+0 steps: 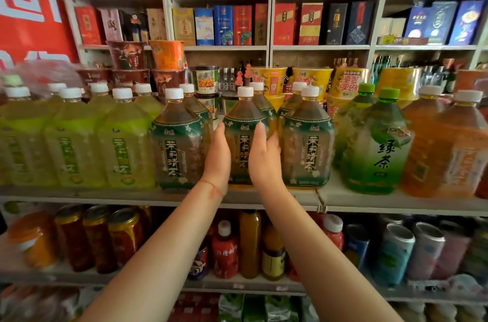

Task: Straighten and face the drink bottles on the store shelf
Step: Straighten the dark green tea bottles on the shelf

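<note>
Store shelf (264,199) stocked with drinks: fingers of both hands wrap the sides of the middle tea bottle (245,121), left hand (217,158) and right hand (264,160) clasping it upright at the shelf's front edge, between matching bottles.

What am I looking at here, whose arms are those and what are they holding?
This is one picture from a camera worn on a person's head, looking forward and down, so the arms are the wearer's own. No machine is involved. The left hand and right hand clasp the sides of a middle tea bottle with a dark green label and white cap, standing on a store shelf. Similar bottles stand beside it, yellow-green ones on the left, and cans sit on the shelf below.
</note>
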A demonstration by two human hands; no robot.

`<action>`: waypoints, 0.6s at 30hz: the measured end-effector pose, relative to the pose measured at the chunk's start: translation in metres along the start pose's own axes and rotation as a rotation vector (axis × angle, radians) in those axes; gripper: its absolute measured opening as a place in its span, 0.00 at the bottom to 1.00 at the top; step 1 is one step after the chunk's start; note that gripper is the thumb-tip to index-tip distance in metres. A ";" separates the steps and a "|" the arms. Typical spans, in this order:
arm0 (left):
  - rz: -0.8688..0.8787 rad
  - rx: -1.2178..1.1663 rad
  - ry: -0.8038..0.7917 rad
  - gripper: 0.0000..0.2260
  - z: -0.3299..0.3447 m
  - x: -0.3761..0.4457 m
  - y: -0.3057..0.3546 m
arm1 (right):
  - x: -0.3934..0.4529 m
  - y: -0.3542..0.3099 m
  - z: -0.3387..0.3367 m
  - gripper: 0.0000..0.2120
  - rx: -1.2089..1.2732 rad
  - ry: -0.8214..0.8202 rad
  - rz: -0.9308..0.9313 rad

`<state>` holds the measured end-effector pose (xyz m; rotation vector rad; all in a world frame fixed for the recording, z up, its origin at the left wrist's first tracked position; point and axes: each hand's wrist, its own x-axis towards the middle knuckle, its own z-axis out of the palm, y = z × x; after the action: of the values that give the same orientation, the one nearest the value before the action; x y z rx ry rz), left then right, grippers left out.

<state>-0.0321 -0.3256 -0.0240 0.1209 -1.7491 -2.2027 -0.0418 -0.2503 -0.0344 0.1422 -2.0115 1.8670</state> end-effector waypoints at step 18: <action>-0.170 -0.130 -0.001 0.21 0.000 0.028 -0.005 | 0.020 -0.014 0.002 0.41 0.325 0.041 0.503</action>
<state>-0.0596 -0.3327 -0.0254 0.2465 -1.6453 -2.4297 -0.0557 -0.2495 -0.0147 -0.3449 -1.8138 2.4720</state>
